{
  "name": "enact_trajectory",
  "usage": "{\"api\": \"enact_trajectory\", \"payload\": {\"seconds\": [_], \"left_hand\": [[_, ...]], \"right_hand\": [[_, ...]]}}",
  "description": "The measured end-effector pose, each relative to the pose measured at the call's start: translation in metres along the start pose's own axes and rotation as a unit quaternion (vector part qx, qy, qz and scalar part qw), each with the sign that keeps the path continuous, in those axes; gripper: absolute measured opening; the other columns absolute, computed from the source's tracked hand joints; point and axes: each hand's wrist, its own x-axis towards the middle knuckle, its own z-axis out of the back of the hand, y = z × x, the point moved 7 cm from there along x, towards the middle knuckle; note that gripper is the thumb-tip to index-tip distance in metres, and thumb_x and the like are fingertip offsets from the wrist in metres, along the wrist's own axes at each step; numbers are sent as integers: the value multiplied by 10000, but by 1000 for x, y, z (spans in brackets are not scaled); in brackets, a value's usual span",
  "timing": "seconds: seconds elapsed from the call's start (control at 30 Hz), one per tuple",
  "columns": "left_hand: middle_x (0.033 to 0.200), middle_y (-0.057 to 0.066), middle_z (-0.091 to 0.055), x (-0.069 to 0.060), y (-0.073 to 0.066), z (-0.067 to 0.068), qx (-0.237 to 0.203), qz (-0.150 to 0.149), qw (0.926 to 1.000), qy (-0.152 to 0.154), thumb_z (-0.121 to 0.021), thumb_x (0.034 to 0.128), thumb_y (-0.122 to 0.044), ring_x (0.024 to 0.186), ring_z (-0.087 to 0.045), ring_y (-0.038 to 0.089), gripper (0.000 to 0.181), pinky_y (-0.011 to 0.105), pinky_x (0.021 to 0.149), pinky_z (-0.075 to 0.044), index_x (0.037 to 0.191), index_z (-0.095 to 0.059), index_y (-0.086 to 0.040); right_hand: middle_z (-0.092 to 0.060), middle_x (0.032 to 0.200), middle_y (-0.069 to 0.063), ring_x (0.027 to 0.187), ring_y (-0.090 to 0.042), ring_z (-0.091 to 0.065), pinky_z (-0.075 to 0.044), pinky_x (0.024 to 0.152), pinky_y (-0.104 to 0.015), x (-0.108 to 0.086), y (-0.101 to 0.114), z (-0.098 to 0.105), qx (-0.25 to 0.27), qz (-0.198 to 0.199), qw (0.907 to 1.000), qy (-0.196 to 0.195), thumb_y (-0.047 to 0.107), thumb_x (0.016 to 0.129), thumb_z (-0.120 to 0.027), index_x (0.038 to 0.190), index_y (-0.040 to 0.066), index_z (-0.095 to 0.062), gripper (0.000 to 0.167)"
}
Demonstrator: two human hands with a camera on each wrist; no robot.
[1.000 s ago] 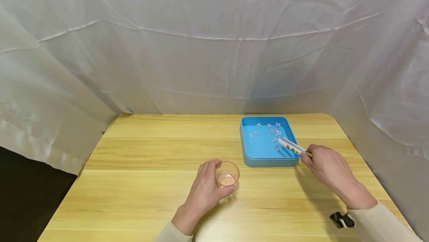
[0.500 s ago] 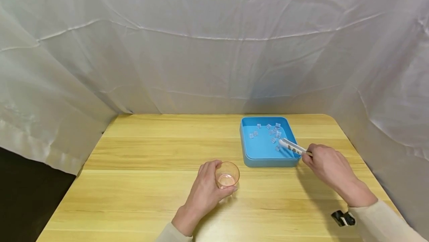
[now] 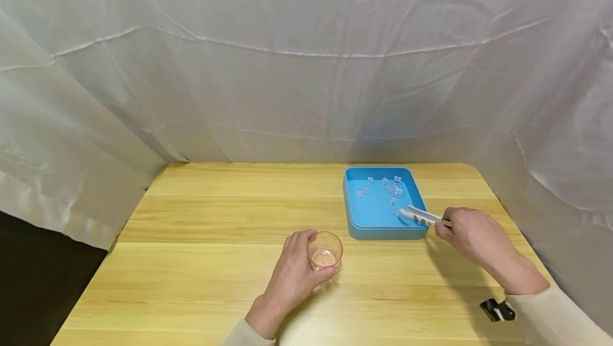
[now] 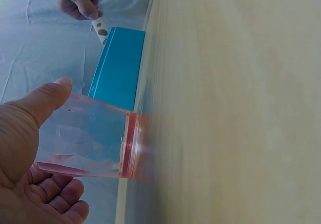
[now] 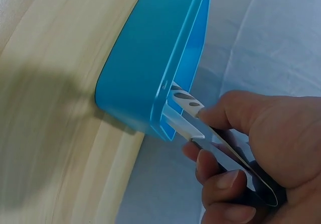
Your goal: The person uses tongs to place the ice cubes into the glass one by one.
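Note:
My left hand (image 3: pixel 298 266) grips a clear pinkish-orange cup (image 3: pixel 325 249) that stands on the table, thumb on one side and fingers round the other. Nothing shows inside the cup. In my right hand (image 3: pixel 479 237) is a pair of white spotted tongs (image 3: pixel 421 216), held near the bend. Their tips reach over the near right rim of a blue square tray (image 3: pixel 369 218), close to a small clear cube (image 3: pixel 396 212). The right wrist view shows the two arms of the tongs (image 5: pixel 186 103) spread apart; their tips are hidden behind the tray wall.
Several more clear cubes (image 3: pixel 390 189) lie in the tray, mostly toward its back right, with a pair at the left. The wooden table (image 3: pixel 215 271) is backed by a grey-white curtain (image 3: pixel 287 96). A black camera piece (image 3: pixel 497 310) sits at the right wrist.
The tongs have moved back from the cube cluster, nearer to the tray's near right corner, and have lowered slightly. The left hand and cup have stayed put.

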Motion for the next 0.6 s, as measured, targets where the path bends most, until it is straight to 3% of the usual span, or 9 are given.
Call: {"api": "enact_trajectory", "payload": {"seconds": [0.23,0.6], "left_hand": [[1307,80,-636,-1,0,0,38,-10,10000,-28,-967,740,-382,1282,-559,258,827,461,1081,-525,1374,-564,-36],[1301,79,-635,0,-1,0,73,-102,9999,-8,-965,744,-381,1275,-556,247,830,450,1079,-527,1379,-562,-29]], "right_hand": [[-427,598,33,523,-129,-367,-285,490,-278,3,1,-7,118,-89,9997,190,196,950,-651,737,132,-607,227],[-350,596,43,533,-115,-307,-244,510,-268,9,2,-11,114,37,9998,167,185,976,-610,676,177,-515,314]]}}
